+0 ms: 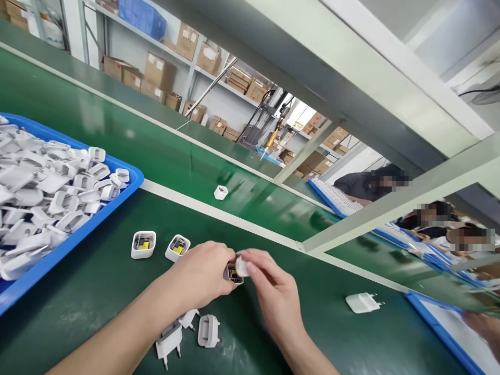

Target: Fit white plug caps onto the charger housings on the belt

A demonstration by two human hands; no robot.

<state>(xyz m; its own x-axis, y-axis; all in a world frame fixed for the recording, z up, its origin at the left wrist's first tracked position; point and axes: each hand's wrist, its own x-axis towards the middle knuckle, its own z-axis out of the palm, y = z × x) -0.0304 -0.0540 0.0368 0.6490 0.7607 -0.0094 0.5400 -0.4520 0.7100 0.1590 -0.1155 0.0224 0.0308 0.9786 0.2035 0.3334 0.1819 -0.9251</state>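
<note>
My left hand (pixel 205 271) is closed around a white charger housing (pixel 231 276), whose open end shows black and yellow parts inside. Pinched in the fingers of my right hand (pixel 275 284) is a small white plastic cap (pixel 242 267), held right at that open end; whether they touch I cannot tell. Two more open housings, one (pixel 143 245) farther left and one (pixel 178 247) by my left wrist, stand on the green bench with yellow parts inside. Below my hands lie white plug covers with two pins, among them one (pixel 209 331) lying apart and one (pixel 170 338) partly behind my left forearm.
A blue tray (pixel 135 179) heaped with white plug covers fills the left. One housing (pixel 221 192) rests on the green belt (pixel 187 179). An assembled-looking plug charger (pixel 363 302) lies at right, near another blue tray (pixel 433 323) and someone else's hand (pixel 482 328). A metal post (pixel 363 221) rises behind.
</note>
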